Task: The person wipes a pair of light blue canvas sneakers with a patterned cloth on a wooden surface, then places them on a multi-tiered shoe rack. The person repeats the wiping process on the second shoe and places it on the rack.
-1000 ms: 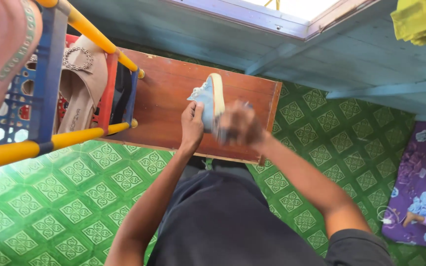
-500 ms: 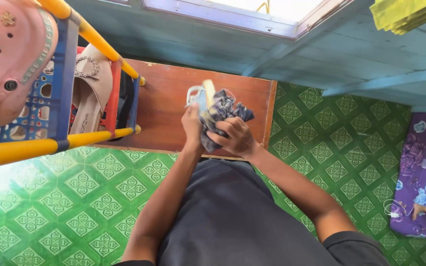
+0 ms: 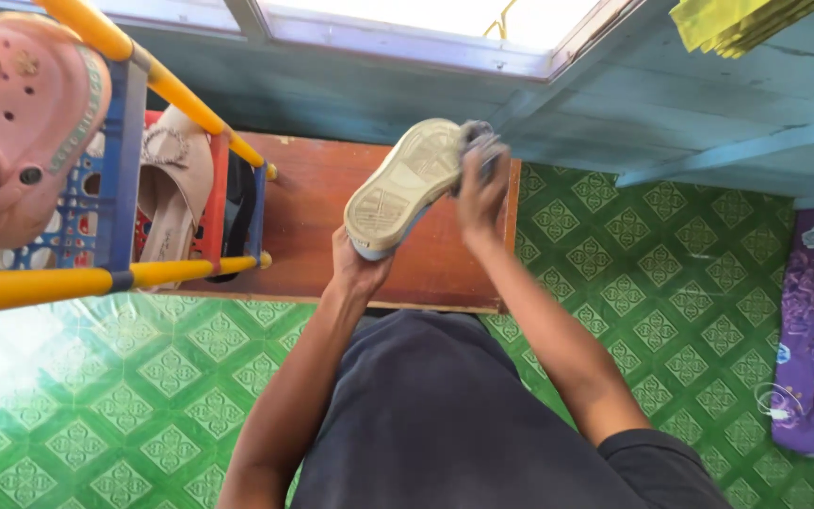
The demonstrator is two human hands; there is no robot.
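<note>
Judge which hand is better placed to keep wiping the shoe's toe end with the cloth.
Right, most likely. The right hand already presses the cloth against the toe end of the shoe. The left hand is busy under the heel, propping the shoe sole-up.

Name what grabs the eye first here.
Centre frame: a small shoe turned sole-up, held at the heel by the left hand while the right hand presses a dark cloth to its toe. At left, a yellow-and-blue shoe rack holds a pink clog. Below lies the green patterned floor.
</note>
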